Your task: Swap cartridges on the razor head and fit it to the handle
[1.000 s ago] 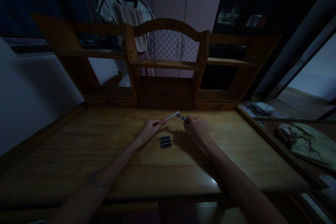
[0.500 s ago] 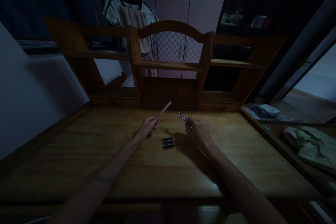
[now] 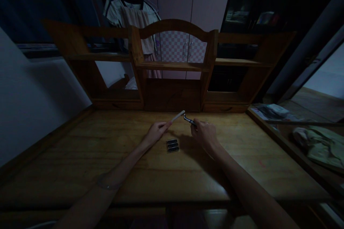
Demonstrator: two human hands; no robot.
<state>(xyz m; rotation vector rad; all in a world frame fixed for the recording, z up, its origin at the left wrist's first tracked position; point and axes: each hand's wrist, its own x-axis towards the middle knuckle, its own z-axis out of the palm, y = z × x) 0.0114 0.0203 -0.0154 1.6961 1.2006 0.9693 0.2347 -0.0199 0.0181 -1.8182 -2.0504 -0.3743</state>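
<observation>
The left hand (image 3: 157, 131), low over the desk (image 3: 107, 150), pinches a pale stick (image 3: 178, 115); the right hand (image 3: 204, 132) (knuckles up) grips a dark bent-tipped tool (image 3: 190, 120).

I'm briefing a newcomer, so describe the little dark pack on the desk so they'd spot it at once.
Find the wooden desk below the arched shelf unit. The pack lies on it, slightly nearer the camera than the left hand and right hand. Its three dark bars rest on the wood, whereas the white stick and bent-tipped tool are held.
</observation>
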